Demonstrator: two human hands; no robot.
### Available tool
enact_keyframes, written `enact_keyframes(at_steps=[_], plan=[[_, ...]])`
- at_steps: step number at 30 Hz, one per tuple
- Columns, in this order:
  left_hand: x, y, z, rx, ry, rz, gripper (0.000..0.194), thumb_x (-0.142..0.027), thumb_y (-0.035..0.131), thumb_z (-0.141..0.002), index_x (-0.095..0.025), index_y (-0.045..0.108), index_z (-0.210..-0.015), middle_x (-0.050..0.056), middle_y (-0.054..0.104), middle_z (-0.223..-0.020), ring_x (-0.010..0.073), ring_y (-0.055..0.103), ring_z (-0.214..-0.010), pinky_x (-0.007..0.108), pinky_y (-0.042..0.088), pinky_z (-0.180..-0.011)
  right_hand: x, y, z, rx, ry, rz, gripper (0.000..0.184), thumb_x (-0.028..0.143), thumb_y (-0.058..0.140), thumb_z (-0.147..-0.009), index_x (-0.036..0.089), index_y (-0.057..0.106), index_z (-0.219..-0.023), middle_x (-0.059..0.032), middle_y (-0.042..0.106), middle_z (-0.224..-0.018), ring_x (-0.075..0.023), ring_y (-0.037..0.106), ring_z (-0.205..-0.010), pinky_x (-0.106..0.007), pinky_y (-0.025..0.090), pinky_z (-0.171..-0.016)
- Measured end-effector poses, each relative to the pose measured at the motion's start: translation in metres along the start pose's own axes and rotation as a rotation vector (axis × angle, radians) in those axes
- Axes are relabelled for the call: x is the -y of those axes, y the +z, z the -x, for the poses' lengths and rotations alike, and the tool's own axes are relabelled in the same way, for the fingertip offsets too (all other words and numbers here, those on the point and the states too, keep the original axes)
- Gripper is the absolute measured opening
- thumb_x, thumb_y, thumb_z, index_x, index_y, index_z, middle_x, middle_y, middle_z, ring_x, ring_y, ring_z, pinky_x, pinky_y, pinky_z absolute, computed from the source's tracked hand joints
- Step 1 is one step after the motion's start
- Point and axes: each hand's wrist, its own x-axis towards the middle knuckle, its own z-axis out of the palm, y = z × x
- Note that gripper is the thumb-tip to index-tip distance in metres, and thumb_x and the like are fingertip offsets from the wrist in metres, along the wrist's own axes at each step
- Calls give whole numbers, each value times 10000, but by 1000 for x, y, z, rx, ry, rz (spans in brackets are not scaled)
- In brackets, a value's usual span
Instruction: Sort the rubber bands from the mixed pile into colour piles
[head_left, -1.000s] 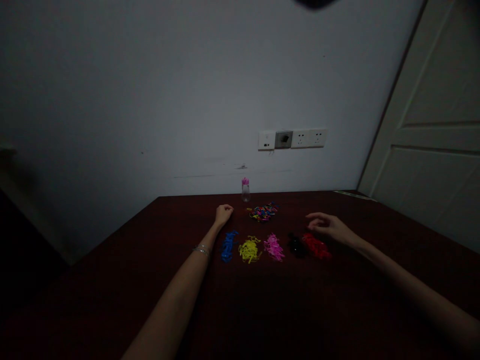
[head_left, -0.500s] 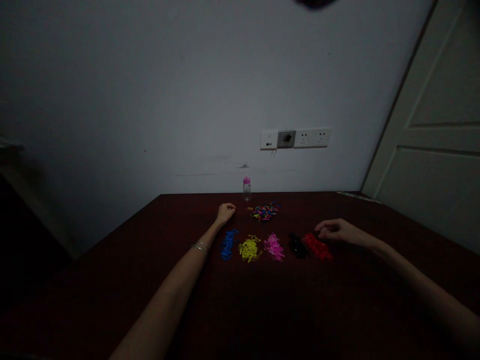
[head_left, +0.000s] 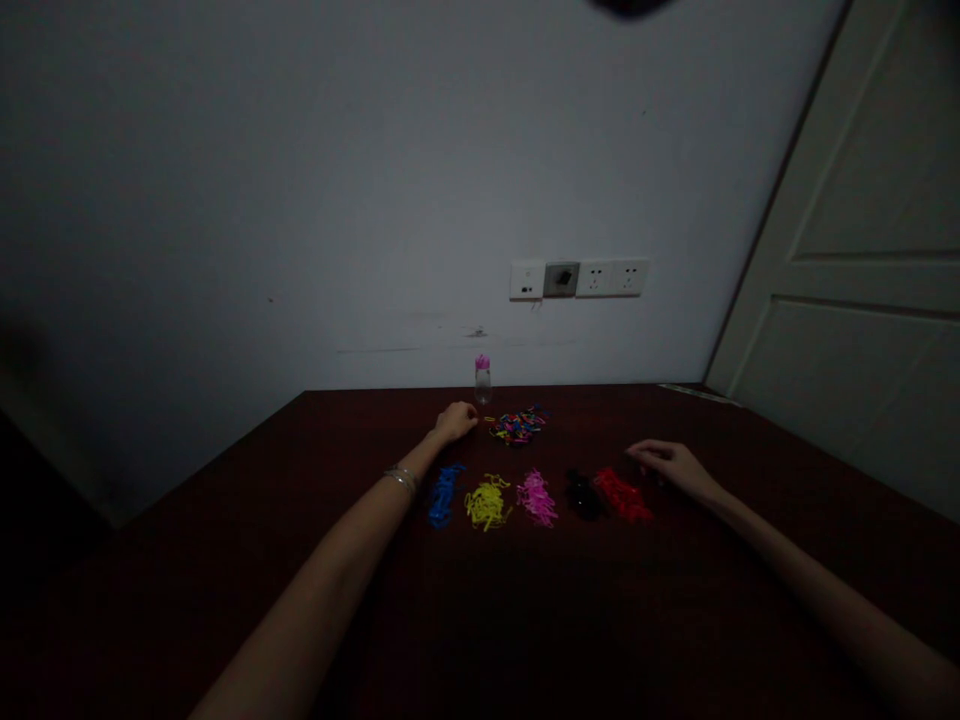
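My left hand (head_left: 457, 421) rests on the table with its fingers curled in, just left of a mixed heap of small coloured rubber bands (head_left: 517, 427). Whatever its fingers may hold is too small to make out. My right hand (head_left: 670, 466) hovers beside the red rubber bands (head_left: 622, 494), fingers loosely stretched to the left and nothing visible in them. Left of the red pile lie sorted piles: black rubber bands (head_left: 583, 494), pink rubber bands (head_left: 537, 499), yellow rubber bands (head_left: 487, 503) and blue rubber bands (head_left: 444, 496).
A clear bottle with a pink top (head_left: 483, 380) stands behind the mixed heap, close to the wall. The dark red table (head_left: 525, 610) meets that wall, which carries a row of sockets (head_left: 579, 279). A pale door (head_left: 862, 270) rises at the right.
My left hand has moved right, closer to the mixed heap. My right hand has shifted slightly away from the red pile. The whole view has swung a little to the right.
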Motion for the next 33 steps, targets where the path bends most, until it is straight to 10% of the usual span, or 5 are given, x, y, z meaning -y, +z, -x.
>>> enact_keyframes(at_steps=[23,33], plan=[[-18,7,-2,11,79,-134,183,-256,474,-810,-201,634,-878,98,644,-948,218,596,-897,291,436,-774,-7,4,-3,14,-34,-15,419,532,553,-684,155,651,-838,-4,555,-565,-94,452,-456,-204,333,-390],[-15,-28,17,-40,126,-42,158,-264,512,-787,-219,638,-871,59,655,-901,184,585,-862,228,398,-740,-11,3,-6,17,-22,-15,430,526,552,-690,148,650,-871,-5,565,-574,-95,458,-454,-206,336,-389]])
